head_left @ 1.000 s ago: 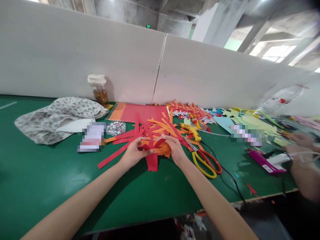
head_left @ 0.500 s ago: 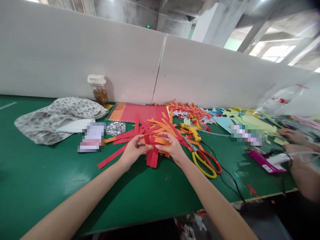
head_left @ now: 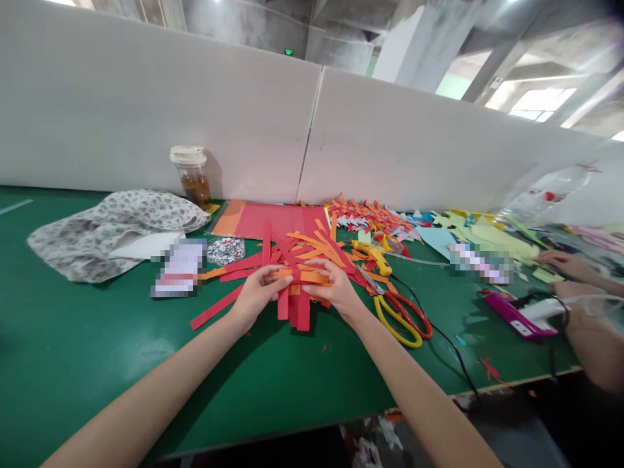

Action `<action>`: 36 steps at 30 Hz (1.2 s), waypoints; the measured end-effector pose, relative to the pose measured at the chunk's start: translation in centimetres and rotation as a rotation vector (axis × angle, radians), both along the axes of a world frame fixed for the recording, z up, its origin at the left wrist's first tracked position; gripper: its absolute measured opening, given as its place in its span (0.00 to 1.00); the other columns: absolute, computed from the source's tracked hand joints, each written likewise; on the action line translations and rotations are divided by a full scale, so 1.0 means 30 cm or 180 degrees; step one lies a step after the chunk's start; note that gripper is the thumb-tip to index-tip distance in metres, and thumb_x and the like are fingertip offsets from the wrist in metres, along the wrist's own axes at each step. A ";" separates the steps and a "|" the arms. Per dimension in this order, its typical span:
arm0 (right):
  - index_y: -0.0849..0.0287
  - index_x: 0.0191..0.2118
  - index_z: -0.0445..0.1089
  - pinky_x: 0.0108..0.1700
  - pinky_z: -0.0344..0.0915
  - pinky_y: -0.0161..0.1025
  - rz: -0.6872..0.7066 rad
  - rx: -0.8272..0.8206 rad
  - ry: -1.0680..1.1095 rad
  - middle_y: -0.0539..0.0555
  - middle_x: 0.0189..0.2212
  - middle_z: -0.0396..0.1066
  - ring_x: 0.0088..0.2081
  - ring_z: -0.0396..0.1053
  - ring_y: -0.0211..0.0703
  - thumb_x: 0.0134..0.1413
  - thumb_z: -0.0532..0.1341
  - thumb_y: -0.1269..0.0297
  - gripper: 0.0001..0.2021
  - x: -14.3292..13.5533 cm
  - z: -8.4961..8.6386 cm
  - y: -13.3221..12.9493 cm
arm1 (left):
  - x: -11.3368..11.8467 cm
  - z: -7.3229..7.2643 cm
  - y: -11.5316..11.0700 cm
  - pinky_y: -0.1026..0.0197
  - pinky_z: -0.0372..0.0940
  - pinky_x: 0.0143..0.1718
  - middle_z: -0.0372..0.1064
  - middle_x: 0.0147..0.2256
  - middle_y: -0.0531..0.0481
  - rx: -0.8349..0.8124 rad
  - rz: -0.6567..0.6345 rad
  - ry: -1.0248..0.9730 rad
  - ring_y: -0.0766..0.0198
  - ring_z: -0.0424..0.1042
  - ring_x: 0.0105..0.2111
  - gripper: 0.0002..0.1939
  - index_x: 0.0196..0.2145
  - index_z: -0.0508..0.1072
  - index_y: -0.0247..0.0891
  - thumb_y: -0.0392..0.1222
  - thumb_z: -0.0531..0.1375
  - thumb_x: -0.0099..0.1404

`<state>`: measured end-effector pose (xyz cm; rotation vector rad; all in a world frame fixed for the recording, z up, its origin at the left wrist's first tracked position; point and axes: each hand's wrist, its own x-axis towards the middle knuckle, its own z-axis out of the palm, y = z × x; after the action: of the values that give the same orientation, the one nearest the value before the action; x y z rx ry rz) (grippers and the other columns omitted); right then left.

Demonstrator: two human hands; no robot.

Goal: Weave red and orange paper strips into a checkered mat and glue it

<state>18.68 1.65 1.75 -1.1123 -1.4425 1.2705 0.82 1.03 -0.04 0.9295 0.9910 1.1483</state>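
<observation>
Red and orange paper strips (head_left: 301,305), crossing one another, are held between my two hands above the green table (head_left: 234,396). My left hand (head_left: 260,292) pinches the left side of the strips, thumb in front. On the right side, my right hand (head_left: 334,289) grips them with its thumb and fingers. Several red strip ends hang down between the hands. Behind them lies a loose pile of red and orange strips (head_left: 319,244). Scissors (head_left: 402,318) with yellow and red handles rest right of my right hand, near a yellow glue gun (head_left: 373,255).
A lidded cup (head_left: 194,179), a patterned cloth (head_left: 112,227) and a bag of small pieces (head_left: 225,249) are at the left. To the right are a magenta tool (head_left: 519,316), a plastic bottle (head_left: 546,195) and another person's hands (head_left: 565,263).
The held strips have shifted; their red ends now hang spread apart, with orange crossing them higher up. My left hand has moved slightly left.
</observation>
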 end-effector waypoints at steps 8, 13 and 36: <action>0.52 0.40 0.69 0.40 0.67 0.46 -0.0097 0.0205 -0.0157 0.52 0.38 0.72 0.37 0.71 0.47 0.34 0.71 0.65 0.22 -0.004 0.012 -0.007 | -0.012 0.000 -0.002 0.62 0.67 0.32 0.71 0.28 0.52 0.0541 -0.0262 0.0373 0.66 0.71 0.29 0.27 0.48 0.68 0.38 0.42 0.67 0.50; 0.54 0.41 0.69 0.38 0.67 0.44 -0.0225 0.0230 -0.0267 0.51 0.34 0.71 0.35 0.70 0.46 0.33 0.71 0.65 0.23 -0.001 0.002 0.000 | -0.016 -0.003 -0.001 0.60 0.67 0.35 0.71 0.32 0.50 0.0740 -0.0312 0.0556 0.66 0.71 0.30 0.26 0.48 0.69 0.39 0.43 0.67 0.51; 0.57 0.29 0.74 0.37 0.67 0.43 -0.0658 0.0258 -0.0222 0.52 0.28 0.74 0.32 0.71 0.45 0.40 0.68 0.55 0.11 0.009 -0.028 0.019 | -0.006 -0.029 0.000 0.59 0.67 0.38 0.71 0.43 0.47 0.0983 -0.0643 0.0382 0.62 0.71 0.38 0.36 0.57 0.60 0.47 0.40 0.66 0.52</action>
<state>18.95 2.21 0.89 -1.2268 -1.3780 1.0292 0.64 1.02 -0.90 1.3278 0.8051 1.1008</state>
